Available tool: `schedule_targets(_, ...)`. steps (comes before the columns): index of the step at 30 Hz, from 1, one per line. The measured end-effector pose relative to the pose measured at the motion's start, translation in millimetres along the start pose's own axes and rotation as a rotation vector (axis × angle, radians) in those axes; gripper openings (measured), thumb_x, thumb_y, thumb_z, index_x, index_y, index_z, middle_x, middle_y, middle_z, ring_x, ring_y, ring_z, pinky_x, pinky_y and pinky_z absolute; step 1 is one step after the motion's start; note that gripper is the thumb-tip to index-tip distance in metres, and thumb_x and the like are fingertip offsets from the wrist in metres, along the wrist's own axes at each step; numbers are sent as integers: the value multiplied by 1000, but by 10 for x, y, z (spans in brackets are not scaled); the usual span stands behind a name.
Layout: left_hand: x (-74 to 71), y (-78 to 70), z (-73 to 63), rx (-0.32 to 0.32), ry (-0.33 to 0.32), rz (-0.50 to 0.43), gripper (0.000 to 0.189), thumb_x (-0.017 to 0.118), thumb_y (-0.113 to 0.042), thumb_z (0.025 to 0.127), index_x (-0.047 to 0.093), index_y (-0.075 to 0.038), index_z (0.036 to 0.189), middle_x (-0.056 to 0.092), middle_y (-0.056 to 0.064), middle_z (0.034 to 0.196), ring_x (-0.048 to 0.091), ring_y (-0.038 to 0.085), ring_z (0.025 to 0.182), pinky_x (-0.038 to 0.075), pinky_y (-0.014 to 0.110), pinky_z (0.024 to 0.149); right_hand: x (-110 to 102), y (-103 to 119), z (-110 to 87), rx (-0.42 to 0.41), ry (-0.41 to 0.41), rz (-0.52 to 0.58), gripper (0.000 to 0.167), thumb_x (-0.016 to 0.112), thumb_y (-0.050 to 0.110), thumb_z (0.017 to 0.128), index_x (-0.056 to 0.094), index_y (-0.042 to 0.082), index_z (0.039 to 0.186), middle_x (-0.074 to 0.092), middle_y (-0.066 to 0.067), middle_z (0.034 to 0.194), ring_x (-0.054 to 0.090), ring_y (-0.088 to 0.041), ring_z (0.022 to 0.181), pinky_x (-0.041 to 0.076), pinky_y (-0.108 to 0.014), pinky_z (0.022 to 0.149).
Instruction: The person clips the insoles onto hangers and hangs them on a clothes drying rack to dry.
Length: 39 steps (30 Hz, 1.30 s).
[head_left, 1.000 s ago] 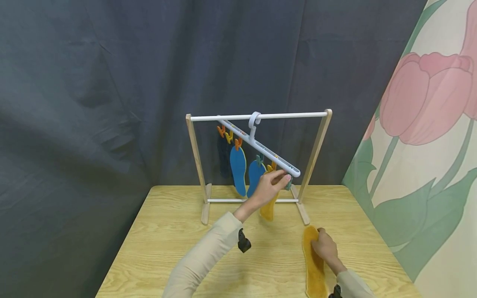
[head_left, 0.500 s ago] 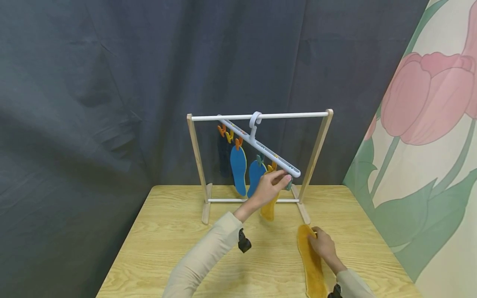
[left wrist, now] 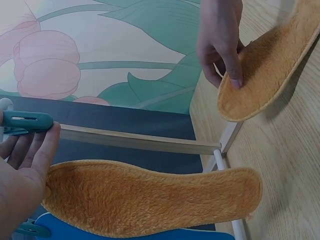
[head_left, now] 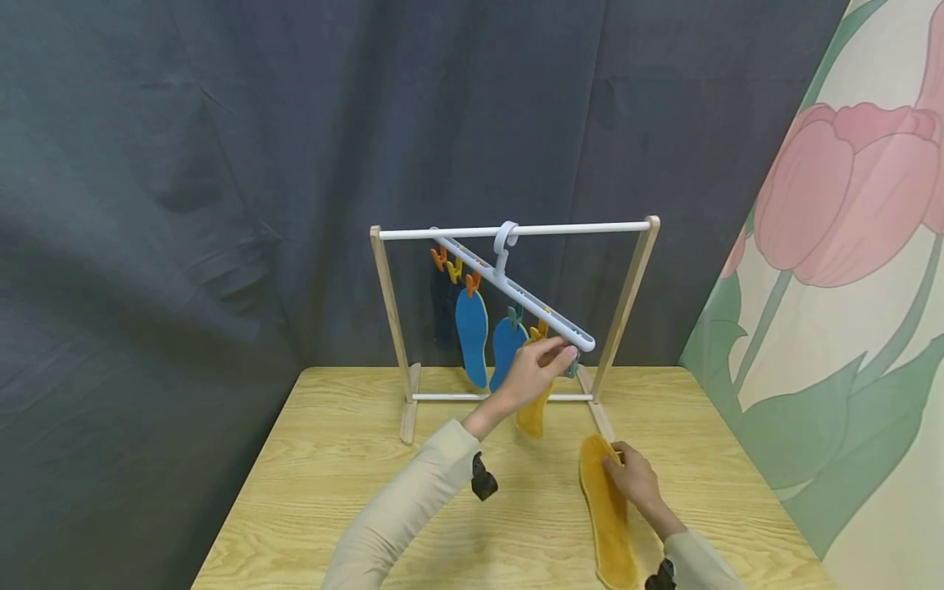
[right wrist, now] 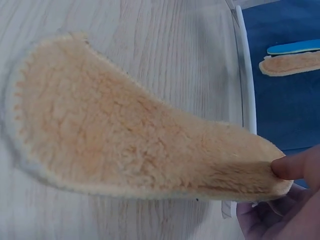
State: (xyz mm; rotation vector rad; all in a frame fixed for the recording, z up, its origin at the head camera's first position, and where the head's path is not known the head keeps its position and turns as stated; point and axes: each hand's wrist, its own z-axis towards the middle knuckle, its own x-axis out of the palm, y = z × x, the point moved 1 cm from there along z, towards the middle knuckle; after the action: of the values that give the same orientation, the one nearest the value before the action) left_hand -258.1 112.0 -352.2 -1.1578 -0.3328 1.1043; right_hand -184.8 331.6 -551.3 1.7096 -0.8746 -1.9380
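My left hand (head_left: 527, 377) is at the near end of a pale hanger (head_left: 527, 298), pinching a teal clothespin (left wrist: 30, 121) that hangs there. Beside that hand hangs a fuzzy orange insole (left wrist: 155, 197), clipped by an orange clothespin (head_left: 542, 328). My right hand (head_left: 637, 477) grips one end of a second fuzzy insole (head_left: 608, 512), thumb on the fleece; the right wrist view shows this insole (right wrist: 130, 135) tilted across the picture. Two blue insoles (head_left: 472, 338) hang farther back along the hanger. In the head view, fingers partly cover the teal clothespin.
The hanger hooks over the white top bar (head_left: 583, 229) of a rack with wooden legs (head_left: 627, 287). Spare orange and yellow clothespins (head_left: 454, 271) hang at its far end. A wooden table (head_left: 332, 500) carries the rack; behind are a dark curtain (head_left: 295, 164) and a flower-patterned wall (head_left: 833, 262).
My right hand has shifted the insole it holds slightly left and forward toward the rack, lifting and tilting it. The left hand stays at the teal clothespin.
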Motion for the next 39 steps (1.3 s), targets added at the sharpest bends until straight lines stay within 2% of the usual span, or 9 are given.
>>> schedule_targets(4,1,-8,-1,5,-1,-4,30,54,-8,103,61,7,128,66,21,116,67,24,104,53,20,82,1,29,4,-12,-18,31,35,59,10,98,55,-15,121,61,-38,113,60,-51,102,49,-61,84)
schedule_targets(8,1,-23,-4,4,5,2,31,54,-10,103,60,7,129,66,21,117,67,31,105,53,20,82,1,63,-7,-22,-32,68,34,60,9,98,55,-14,121,61,-37,111,61,-51,100,51,-59,82)
schedule_targets(14,4,-24,-12,10,0,-3,31,54,-10,103,60,7,128,67,21,116,67,33,103,54,20,81,-8,117,-12,-48,-61,107,31,60,8,98,57,-13,120,62,-37,111,62,-50,99,52,-58,82)
schedule_targets(23,9,-5,-11,16,-6,2,31,55,-10,103,61,7,128,67,21,116,68,29,101,54,21,81,-30,282,-26,-92,-97,157,25,62,7,98,60,-11,115,64,-34,111,63,-47,101,53,-55,82)
schedule_targets(28,16,0,-22,12,-13,9,32,55,-11,103,61,6,129,67,20,118,68,23,101,54,21,81,-43,365,-37,-98,-106,180,25,62,5,97,61,-10,117,66,-32,108,66,-41,93,56,-45,73)
schedule_targets(32,25,9,-23,28,-36,2,30,55,-9,102,62,7,126,68,21,114,69,24,97,55,22,78,-60,421,-39,-110,-125,188,24,63,5,97,62,-9,117,67,-29,107,65,-32,86,53,-34,67)
schedule_targets(39,23,-16,-21,35,-49,-8,28,56,-8,102,64,8,123,68,22,111,70,32,94,56,22,76,-97,517,-36,-129,-141,207,25,63,7,98,62,-9,117,67,-28,109,66,-36,95,52,-32,71)
